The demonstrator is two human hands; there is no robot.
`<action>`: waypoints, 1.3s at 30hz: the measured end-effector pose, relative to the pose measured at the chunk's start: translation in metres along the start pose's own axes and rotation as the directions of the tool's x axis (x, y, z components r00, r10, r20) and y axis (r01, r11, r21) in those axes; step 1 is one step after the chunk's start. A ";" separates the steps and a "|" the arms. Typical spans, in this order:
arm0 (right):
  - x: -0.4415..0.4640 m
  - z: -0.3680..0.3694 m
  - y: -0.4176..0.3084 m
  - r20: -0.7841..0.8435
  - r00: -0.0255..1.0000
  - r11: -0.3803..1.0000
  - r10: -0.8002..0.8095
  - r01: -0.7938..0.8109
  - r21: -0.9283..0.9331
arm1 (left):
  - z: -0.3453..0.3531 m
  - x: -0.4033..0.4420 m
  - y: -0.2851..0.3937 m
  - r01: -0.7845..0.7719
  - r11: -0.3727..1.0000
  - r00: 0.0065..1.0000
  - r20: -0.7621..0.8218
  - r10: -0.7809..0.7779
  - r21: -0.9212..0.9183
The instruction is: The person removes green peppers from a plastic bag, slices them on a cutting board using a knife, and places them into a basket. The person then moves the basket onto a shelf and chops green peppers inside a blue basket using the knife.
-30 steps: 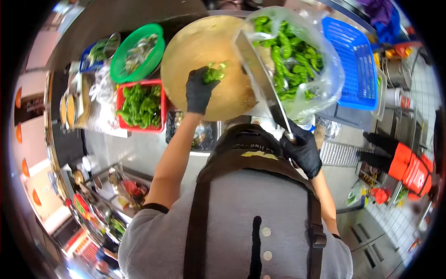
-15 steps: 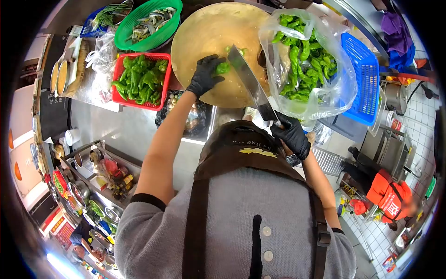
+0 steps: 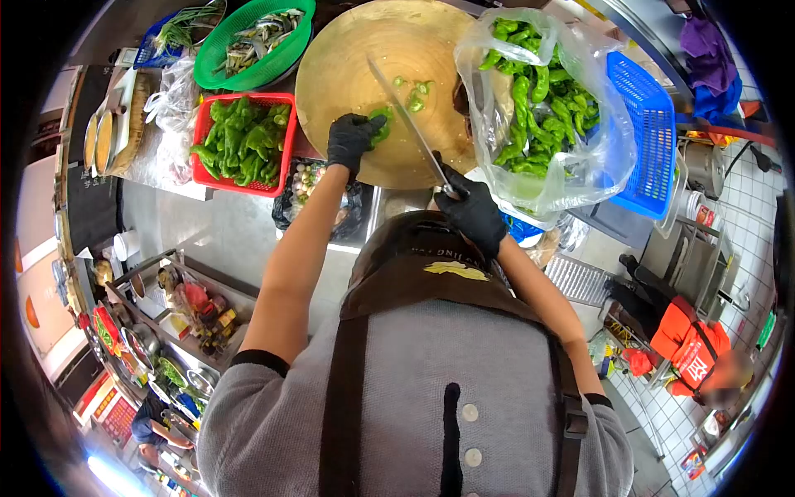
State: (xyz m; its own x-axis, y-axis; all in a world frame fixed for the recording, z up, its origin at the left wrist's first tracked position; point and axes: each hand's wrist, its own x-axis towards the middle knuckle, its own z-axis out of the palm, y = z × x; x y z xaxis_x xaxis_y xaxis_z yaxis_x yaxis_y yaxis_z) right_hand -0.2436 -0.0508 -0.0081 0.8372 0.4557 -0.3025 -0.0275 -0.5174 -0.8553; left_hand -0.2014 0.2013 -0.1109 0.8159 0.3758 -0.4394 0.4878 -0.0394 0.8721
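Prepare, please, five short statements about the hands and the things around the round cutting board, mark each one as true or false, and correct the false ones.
1. The right hand holds a knife. True.
2. The left hand is bare. False: the left hand is gloved in black.
3. The left hand holds a pepper piece at the cutting board. True.
4. The red basket is full of onions. False: the red basket contains green peppers.
5. The blue basket stands between the cutting board and the plastic bag. False: the plastic bag is between the cutting board and the blue basket.
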 end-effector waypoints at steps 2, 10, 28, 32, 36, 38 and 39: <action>0.012 0.003 -0.002 0.067 0.997 0.996 -0.037 0.043 -0.081 | -0.002 -0.010 0.017 0.121 0.987 0.992 0.060 -0.115 -0.103; 0.035 -0.002 -0.003 0.188 0.981 0.993 -0.057 0.074 -0.088 | -0.013 -0.006 0.027 0.213 0.972 0.970 0.145 -0.197 -0.104; 0.033 -0.021 -0.012 0.269 0.963 0.986 -0.023 0.066 -0.153 | -0.026 0.022 0.028 0.295 0.931 0.939 0.243 -0.242 -0.214; 0.024 -0.029 -0.010 0.298 0.954 0.980 0.038 0.023 -0.198 | -0.027 0.025 0.031 0.303 0.908 0.937 0.263 -0.229 -0.290; 0.004 -0.039 0.003 0.214 0.974 0.990 -0.076 0.099 -0.099 | -0.034 0.028 0.037 0.118 0.993 0.941 0.321 -0.107 -0.016; 0.000 -0.048 0.003 0.296 0.955 0.982 0.022 0.036 -0.188 | -0.033 0.037 0.035 0.311 0.939 0.910 0.330 -0.251 -0.143; -0.001 -0.050 0.002 0.331 0.941 0.972 0.072 0.007 -0.234 | -0.033 0.036 0.036 0.291 0.948 0.912 0.336 -0.234 -0.130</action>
State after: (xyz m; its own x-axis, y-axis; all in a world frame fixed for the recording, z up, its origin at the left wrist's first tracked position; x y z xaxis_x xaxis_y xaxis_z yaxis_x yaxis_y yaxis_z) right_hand -0.2168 -0.0885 0.0118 0.6047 0.6312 -0.4858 0.1072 -0.6689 -0.7356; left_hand -0.1647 0.2443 -0.0877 0.7345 0.0407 -0.6774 0.6595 0.1929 0.7266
